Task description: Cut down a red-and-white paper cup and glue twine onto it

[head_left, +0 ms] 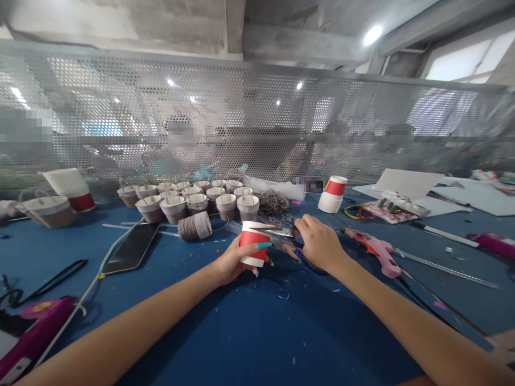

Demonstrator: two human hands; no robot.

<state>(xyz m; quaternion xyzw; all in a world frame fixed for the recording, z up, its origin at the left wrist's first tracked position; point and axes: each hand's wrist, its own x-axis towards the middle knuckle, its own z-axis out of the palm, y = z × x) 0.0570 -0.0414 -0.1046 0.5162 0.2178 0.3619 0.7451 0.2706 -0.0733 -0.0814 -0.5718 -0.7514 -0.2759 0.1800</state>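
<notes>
Cup (254, 238), red-and-white, is clasped in the left hand (234, 261), over the blue counter (241, 332). Scissors (281, 232) are gripped in the right hand (319, 241), blades at the cup's upper part.

The paper cup (250, 238) has a broad red band around its middle, with a white strip at the top and another at the base. It is held nearly upright, mouth upward, near the centre of the view. The scissors (285, 231) have bright metal blades and dark blue handles. They lie roughly level, handles spread, blades pointing left across the upper edge of the cup; whether the blades bite into the wall cannot be determined
</notes>
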